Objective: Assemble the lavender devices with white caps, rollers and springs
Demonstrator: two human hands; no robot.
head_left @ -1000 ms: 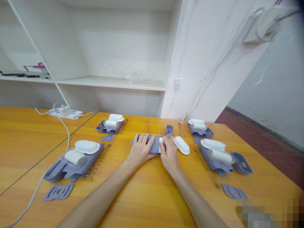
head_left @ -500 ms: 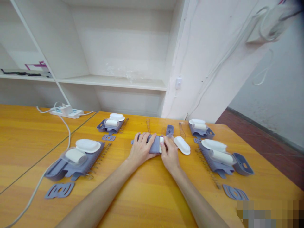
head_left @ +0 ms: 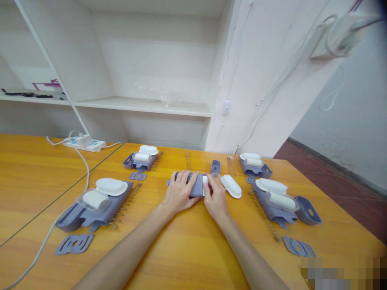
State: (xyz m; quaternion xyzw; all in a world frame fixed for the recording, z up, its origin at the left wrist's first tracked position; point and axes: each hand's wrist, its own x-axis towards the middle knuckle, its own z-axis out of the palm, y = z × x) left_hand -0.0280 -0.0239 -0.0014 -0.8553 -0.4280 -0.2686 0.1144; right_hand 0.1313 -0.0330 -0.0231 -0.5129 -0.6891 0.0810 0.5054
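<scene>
Both my hands rest on a grey-purple plastic holder [head_left: 198,186] at the middle of the wooden table [head_left: 187,245]. My left hand [head_left: 179,192] lies over its left part with fingers curled round it. My right hand [head_left: 215,197] presses a small white roller [head_left: 205,180] at the holder's right end with thumb and fingers. A white oval lid [head_left: 231,186] lies just right of my right hand. Behind it sit a small grey cap [head_left: 215,165] and two metal springs [head_left: 188,160].
Similar grey holders with white rollers and lids stand at left front [head_left: 96,203], left back [head_left: 140,158], right back [head_left: 254,164] and right front [head_left: 279,201]. Flat grey plates [head_left: 74,243] and springs lie beside them. A white power strip [head_left: 85,142] and cable run along the left.
Almost nothing has moved. My right fingers have shifted slightly on the white roller, and the view has wobbled a little.
</scene>
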